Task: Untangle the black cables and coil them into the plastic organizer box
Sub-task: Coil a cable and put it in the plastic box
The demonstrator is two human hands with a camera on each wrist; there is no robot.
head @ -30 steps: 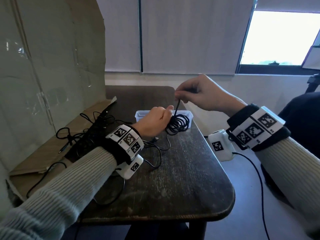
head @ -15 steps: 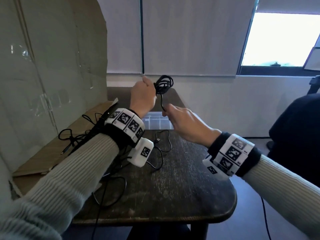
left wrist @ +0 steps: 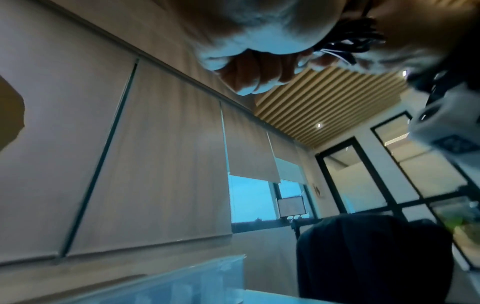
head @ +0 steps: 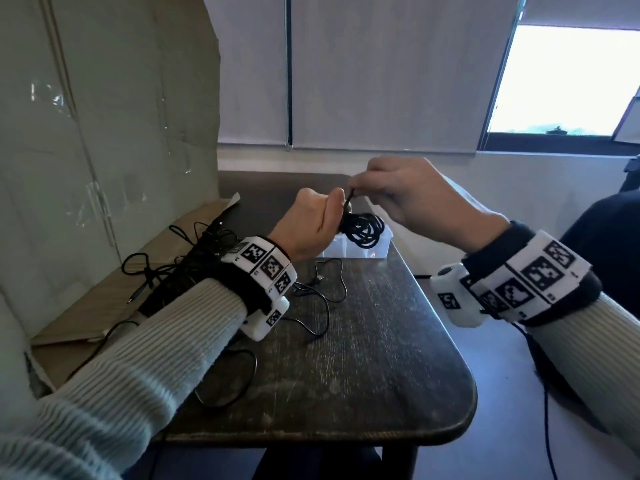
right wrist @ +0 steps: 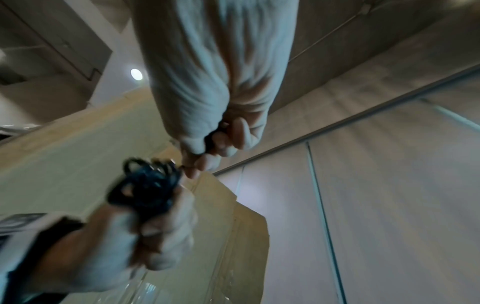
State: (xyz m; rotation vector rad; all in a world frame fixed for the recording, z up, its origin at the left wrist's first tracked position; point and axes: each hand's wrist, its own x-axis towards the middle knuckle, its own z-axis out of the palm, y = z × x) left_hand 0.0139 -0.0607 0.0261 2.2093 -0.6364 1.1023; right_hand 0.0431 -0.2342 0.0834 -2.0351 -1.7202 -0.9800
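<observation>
Centre of the head view: left hand (head: 311, 225) fisted around a coiled black cable (head: 363, 229), the coil held in the air in front of the clear plastic organizer box (head: 377, 249). Right hand (head: 408, 195) pinches the cable's loose end just above the coil. Left of frame: tangled cables (head: 194, 258) on the dark table (head: 363, 358) and cardboard (head: 76, 317).

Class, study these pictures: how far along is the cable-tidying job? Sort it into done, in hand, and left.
Done: one black cable is wound into a coil. In hand: the left hand grips that coil above the organizer box while the right hand pinches its loose end. Left: the coil is not yet in the box, a tangle lies on the cardboard, and a loose cable trails over the table.
</observation>
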